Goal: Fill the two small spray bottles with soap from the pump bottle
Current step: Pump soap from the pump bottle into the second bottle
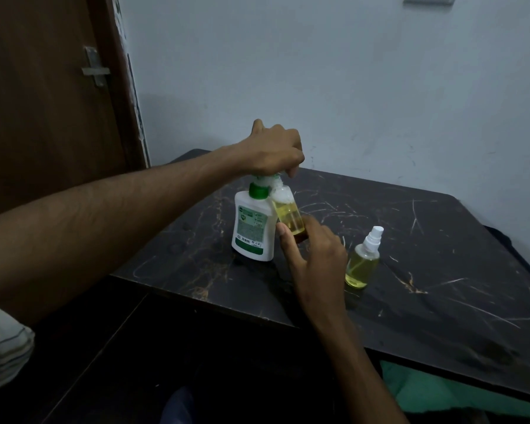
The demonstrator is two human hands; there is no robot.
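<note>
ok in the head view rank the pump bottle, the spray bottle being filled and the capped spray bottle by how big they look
1. pump bottle, clearly largest.
2 and 3. Unsure: the uncapped spray bottle held by the right hand is partly hidden, and the capped spray bottle stands nearer the camera. They look alike in size.

Two hands are counted: a left hand (273, 149) and a right hand (314, 249). One white pump bottle (251, 228) with a green collar is seen on one dark marbled table (441, 255). Two small spray bottles of yellow liquid are tallied: one uncapped bottle (288, 214), one capped bottle (363, 261). One brown door (43, 102) is noted, with one metal latch (95, 68).
</note>
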